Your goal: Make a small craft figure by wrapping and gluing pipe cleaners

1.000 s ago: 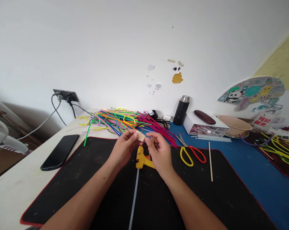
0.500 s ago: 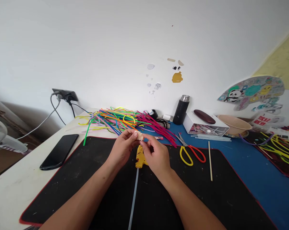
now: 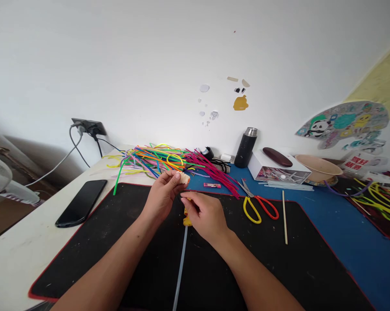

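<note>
My left hand [image 3: 162, 192] is closed, pinching a small cream-coloured coiled piece [image 3: 184, 178] with an orange edge between thumb and fingers. Just below and to its right, my right hand [image 3: 208, 214] has thumb and forefinger pressed together; whatever is between them is too small to make out. Under the right hand lies a yellow glue gun [image 3: 187, 221], mostly covered by it. A long translucent glue stick [image 3: 181, 268] runs from the glue gun toward me over the black mat [image 3: 117, 246].
Many coloured pipe cleaners [image 3: 152, 160] are heaped by the wall. Right of my hands lie open scissors [image 3: 253, 203] and a wooden stick [image 3: 284, 218]. Behind stand a black flask [image 3: 246, 149] and a white box [image 3: 279, 170]. A phone [image 3: 81, 203] rests at left.
My right hand has come away from the cream coiled piece and moved down and slightly left, over the glue gun. My left hand keeps the piece, now slightly higher and farther left.
</note>
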### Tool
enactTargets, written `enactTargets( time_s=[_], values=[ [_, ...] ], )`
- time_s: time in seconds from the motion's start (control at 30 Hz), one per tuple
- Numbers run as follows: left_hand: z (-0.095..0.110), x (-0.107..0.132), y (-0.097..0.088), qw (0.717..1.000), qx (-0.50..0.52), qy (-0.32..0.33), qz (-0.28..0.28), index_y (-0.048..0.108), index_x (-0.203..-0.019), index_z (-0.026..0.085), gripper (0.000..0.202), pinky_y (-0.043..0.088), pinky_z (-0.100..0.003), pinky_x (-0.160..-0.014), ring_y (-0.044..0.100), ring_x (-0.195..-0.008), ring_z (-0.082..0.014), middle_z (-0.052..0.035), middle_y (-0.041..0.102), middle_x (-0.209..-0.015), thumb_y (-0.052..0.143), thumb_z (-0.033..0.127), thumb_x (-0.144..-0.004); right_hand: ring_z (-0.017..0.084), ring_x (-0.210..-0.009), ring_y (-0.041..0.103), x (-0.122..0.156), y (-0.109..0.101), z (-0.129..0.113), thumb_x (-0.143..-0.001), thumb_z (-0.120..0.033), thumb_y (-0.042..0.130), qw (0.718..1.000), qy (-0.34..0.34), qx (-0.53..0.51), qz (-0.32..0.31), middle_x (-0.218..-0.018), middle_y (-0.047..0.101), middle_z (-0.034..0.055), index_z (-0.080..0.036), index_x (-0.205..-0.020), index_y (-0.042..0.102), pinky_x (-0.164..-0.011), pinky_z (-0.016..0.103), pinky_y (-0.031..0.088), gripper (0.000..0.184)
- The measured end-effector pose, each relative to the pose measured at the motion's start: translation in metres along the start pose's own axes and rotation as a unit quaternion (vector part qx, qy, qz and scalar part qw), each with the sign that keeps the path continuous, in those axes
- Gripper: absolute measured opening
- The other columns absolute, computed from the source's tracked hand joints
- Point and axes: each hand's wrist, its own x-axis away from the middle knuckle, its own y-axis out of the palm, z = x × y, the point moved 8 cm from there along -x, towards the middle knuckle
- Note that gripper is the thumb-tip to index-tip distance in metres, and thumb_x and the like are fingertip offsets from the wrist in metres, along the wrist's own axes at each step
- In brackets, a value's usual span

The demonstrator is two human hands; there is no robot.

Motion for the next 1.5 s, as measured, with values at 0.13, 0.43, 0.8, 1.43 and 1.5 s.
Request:
enactTargets(
  time_s=[0.13,0.43,0.8,1.43,1.5],
  values=[
    [0.0,-0.003,-0.004,1.0,-0.007,-0.006,0.006,0.072,-0.088,0.015,0.043,0.061,-0.023,-0.071,0.068,-0.073,-0.0116,-0.0009,0.073,-0.083,0.099,0.04,-0.067,0.016,-0.065,0.068,-0.002,0.001,-0.001,-0.103,-0.033,0.062,0.997,0.035,-0.073,-0.012,-0.076,0.075,0.0016,-0.023,-0.097,0.077,-0.066,0.026,0.048,0.018],
    [-0.006,0.001,0.006,0.999,-0.02,-0.014,-0.037,0.08,-0.092,0.015,0.041,0.062,-0.023,-0.069,0.07,-0.078,-0.0134,-0.0031,0.075,-0.09,0.101,0.037,-0.065,0.009,-0.042,0.038,-0.004,-0.019,0.045,-0.099,-0.065,0.061,0.918,0.231,-0.301,0.118,-0.048,0.039,-0.0082,-0.024,-0.064,0.041,-0.047,0.024,0.033,0.057],
    [-0.008,0.003,0.012,0.997,-0.027,-0.012,-0.066,0.081,-0.095,0.016,0.035,0.063,-0.026,-0.076,0.07,-0.082,-0.0146,-0.0044,0.074,-0.094,0.098,0.032,-0.069,0.012,-0.053,0.056,-0.009,-0.004,0.054,-0.084,-0.051,0.079,0.907,0.24,-0.338,0.077,-0.077,0.059,-0.0047,-0.022,-0.114,0.067,-0.05,0.025,0.045,0.044],
    [0.004,0.009,0.024,0.987,-0.103,0.033,-0.115,0.083,-0.104,0.02,0.037,0.057,-0.031,-0.075,0.069,-0.075,-0.0171,-0.0059,0.078,-0.091,0.096,0.034,-0.072,0.014,-0.051,0.067,-0.005,0.009,0.054,-0.083,-0.057,0.079,0.871,0.3,-0.388,0.017,-0.081,0.073,0.0028,-0.018,-0.114,0.074,-0.043,0.023,0.042,0.05],
    [0.006,0.009,0.022,0.988,-0.108,0.045,-0.104,0.082,-0.103,0.021,0.035,0.058,-0.031,-0.075,0.069,-0.075,-0.0174,-0.0054,0.078,-0.09,0.096,0.034,-0.073,0.015,-0.052,0.067,-0.005,0.01,0.054,-0.083,-0.058,0.079,0.869,0.304,-0.39,0.017,-0.082,0.072,0.0029,-0.018,-0.116,0.074,-0.042,0.023,0.041,0.052]
  ],
)
